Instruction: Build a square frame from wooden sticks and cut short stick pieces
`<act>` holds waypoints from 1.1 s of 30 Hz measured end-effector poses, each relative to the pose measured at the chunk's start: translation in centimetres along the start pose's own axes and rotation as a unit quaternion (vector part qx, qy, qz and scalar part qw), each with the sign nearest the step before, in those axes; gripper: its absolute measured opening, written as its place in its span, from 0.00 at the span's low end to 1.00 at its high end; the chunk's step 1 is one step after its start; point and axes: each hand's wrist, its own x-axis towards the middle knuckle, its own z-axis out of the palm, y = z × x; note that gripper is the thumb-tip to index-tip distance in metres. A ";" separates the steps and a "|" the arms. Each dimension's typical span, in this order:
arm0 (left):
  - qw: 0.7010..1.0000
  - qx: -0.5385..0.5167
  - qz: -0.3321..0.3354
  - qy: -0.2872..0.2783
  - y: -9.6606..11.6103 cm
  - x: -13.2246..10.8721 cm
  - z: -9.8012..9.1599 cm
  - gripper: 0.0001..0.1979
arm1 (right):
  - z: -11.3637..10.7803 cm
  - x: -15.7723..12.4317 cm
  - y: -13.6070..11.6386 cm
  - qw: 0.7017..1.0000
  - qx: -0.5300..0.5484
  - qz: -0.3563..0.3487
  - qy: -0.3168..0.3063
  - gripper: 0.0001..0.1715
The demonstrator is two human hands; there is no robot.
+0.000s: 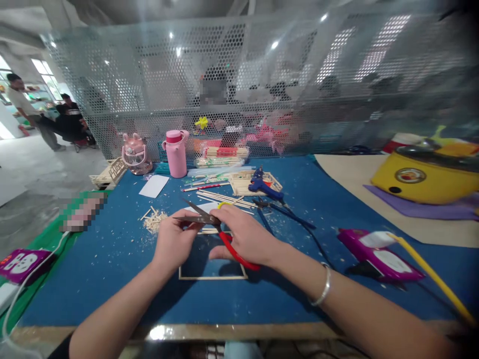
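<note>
My right hand (245, 234) is closed around a pair of red-handled scissors (202, 218), whose dark blades are parted and point left. My left hand (174, 237) is closed just beside and below the blades, its fingers pressed together; what they hold, if anything, is hidden. Under both hands a rectangular frame of thin wooden sticks (213, 278) lies flat on the blue table mat (112, 294). Beyond my left hand sits a pile of short cut stick pieces (154, 221). Longer wooden sticks (224, 199) lie past my right hand.
A blue glue gun (262, 184) rests on a wooden stick structure (239, 183), with pliers (277, 205) nearby. A pink bottle (175, 154) and stick bundles (222, 153) stand at the back. Purple devices (379, 257) and a yellow pot (422, 174) are right. A perforated screen (157, 75) rises behind.
</note>
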 end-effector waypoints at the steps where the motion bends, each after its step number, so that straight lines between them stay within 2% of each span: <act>1: 1.000 -0.006 -0.019 0.004 0.4 -0.4 0.2 0.03 | 0.1 -0.1 0.1 1.000 0.008 -0.006 0.012 0.42; 4: 0.997 -0.016 -0.045 0.053 0.8 -1.9 1.0 0.04 | 0.5 -0.9 0.0 0.999 0.039 -0.013 0.027 0.43; 6: 0.996 -0.004 -0.030 0.089 0.5 -2.8 1.3 0.04 | 0.7 -1.5 -0.2 0.998 0.054 -0.016 0.020 0.43; 8: 0.995 0.018 -0.016 0.099 0.0 -3.4 1.3 0.04 | 0.9 -2.0 -0.3 0.998 0.062 -0.019 0.015 0.43; 16: 0.992 0.058 0.027 0.106 -0.5 -3.5 0.7 0.06 | 0.6 -2.4 -0.4 0.999 0.036 -0.029 0.027 0.45; 24: 0.990 0.081 0.087 0.081 -0.2 -3.8 0.8 0.04 | 0.5 -2.4 -0.8 0.998 0.053 -0.032 0.028 0.44; 33: 0.984 0.110 0.110 0.083 -0.5 -3.9 0.6 0.05 | 0.4 -2.5 -0.6 0.999 0.029 -0.025 0.027 0.45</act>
